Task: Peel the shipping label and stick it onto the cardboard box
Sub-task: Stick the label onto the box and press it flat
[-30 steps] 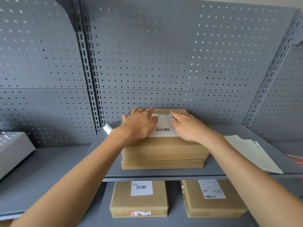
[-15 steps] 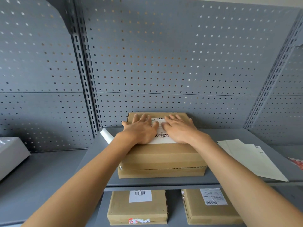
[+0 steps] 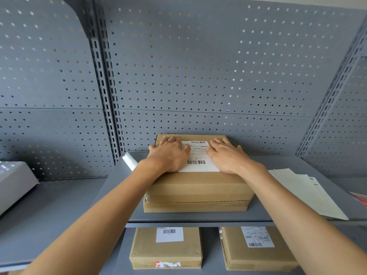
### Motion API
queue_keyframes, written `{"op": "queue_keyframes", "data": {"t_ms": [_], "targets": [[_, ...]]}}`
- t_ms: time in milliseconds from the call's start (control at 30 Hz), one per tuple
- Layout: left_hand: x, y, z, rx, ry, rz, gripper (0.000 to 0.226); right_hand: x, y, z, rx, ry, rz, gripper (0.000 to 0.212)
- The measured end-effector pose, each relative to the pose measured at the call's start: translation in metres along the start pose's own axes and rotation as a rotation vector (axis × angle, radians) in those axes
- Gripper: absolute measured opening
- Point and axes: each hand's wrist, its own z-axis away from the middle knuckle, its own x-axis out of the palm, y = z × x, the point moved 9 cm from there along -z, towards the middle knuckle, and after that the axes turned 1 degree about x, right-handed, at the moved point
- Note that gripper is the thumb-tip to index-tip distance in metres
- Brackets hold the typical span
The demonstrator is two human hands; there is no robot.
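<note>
A brown cardboard box (image 3: 198,191) stands on the grey shelf (image 3: 278,215) in front of me. A white shipping label (image 3: 198,159) with two barcodes lies flat on the box's top. My left hand (image 3: 170,155) rests palm down on the label's left edge, fingers spread. Palm down as well, my right hand (image 3: 226,155) presses the label's right edge. The strip of label between the hands is visible; its side edges are hidden under my palms.
Pale backing sheets (image 3: 303,193) lie on the shelf to the right. A white paper piece (image 3: 130,160) sticks up left of the box. Two labelled cardboard boxes (image 3: 166,249) (image 3: 256,247) sit on the lower shelf. A grey device (image 3: 14,183) stands far left. Perforated panels form the back.
My hands have slid apart across the label, the left one leftward and the right one rightward, uncovering its middle.
</note>
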Motion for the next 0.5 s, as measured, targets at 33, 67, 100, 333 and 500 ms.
{"op": "queue_keyframes", "data": {"t_ms": [33, 67, 100, 333, 500], "targets": [[-0.005, 0.0, 0.002, 0.0, 0.038, 0.013, 0.054, -0.003, -0.001, 0.001, -0.004, 0.021, -0.012, 0.059], [-0.012, 0.001, 0.005, 0.007, 0.09, 0.017, 0.054, -0.006, -0.003, 0.002, -0.011, 0.049, -0.026, 0.058], [-0.02, 0.001, 0.007, 0.017, 0.152, 0.014, 0.054, -0.01, -0.006, 0.004, -0.026, 0.08, -0.036, 0.058], [-0.075, -0.026, 0.028, 0.03, 0.49, -0.03, 0.06, -0.045, -0.045, 0.016, -0.165, 0.274, -0.12, 0.06], [-0.098, -0.056, 0.052, -0.012, 0.611, -0.005, 0.056, -0.049, -0.088, 0.019, -0.26, 0.263, -0.133, 0.059]]}}
